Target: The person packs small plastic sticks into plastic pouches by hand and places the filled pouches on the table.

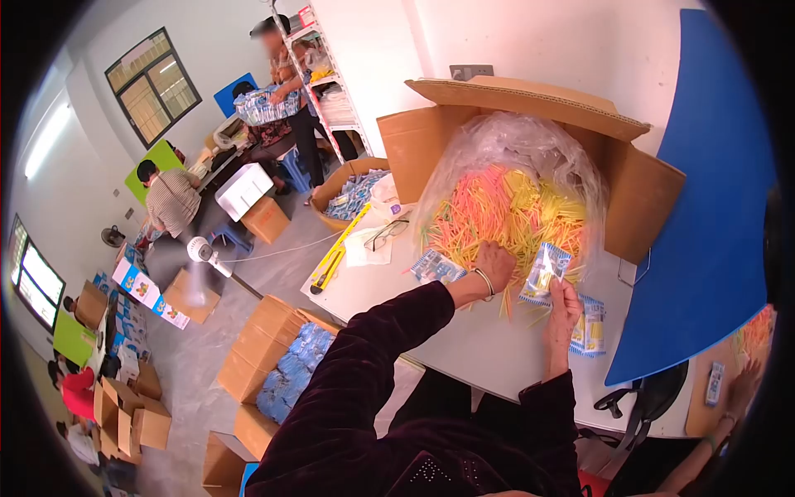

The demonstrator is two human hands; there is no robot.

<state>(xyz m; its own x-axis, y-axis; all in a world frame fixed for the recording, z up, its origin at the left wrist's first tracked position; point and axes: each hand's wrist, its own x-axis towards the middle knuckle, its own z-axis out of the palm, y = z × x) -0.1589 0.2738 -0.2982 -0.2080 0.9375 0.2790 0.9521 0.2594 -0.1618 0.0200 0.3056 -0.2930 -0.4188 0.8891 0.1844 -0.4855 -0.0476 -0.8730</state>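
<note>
A cardboard box [633,195] lined with a clear plastic bag [530,137] lies with its mouth toward me. Thin pink, yellow and green sticks [530,207] spill from it toward the table. My left hand [495,269], with a bangle at its wrist, rests on the lower edge of the heap. Its fingers are curled and the tips are hidden among the sticks. In my right hand [563,319] a blue-and-white packet [546,269] is pinched by its lower right side. Other packets [590,325] lie just right of this hand, and another packet [437,267] is left of my left hand.
A yellow-black box cutter [330,269], a yellow ruler [352,232] and glasses [387,234] lie on the table's left. A blue panel [696,207] borders the right, where another person's hand [745,385] shows. An open carton of blue packets [294,369] and a fan [199,248] stand left.
</note>
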